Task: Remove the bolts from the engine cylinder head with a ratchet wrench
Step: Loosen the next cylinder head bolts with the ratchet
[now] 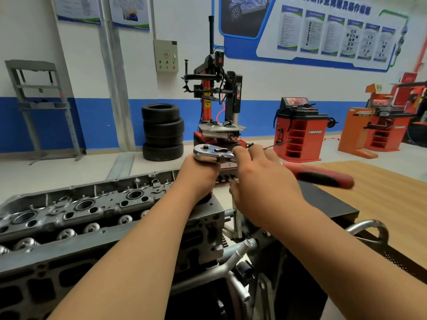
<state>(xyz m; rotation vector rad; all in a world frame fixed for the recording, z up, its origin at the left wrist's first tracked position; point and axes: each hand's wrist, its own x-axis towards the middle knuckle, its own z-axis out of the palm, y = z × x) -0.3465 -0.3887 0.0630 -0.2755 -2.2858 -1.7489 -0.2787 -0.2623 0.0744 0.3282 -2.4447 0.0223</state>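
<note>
The ratchet wrench is up over the right end of the cylinder head. Its chrome head sits level, and its red handle reaches right, over the wooden tabletop, blurred on my feed. My left hand is bunched directly beneath the chrome head, curled round the wrench's drive stem, and a dark piece shows below it against the casting. My right hand lies over the wrench's neck with its fingertips at the chrome head; I cannot tell whether the thumb closes underneath. The cylinder head runs off to my left, with valve springs lining its near side. A black box sits just to its right. Well behind, on the floor, stand stacked tyres, a tyre changer and an orange wheel balancer.
</note>
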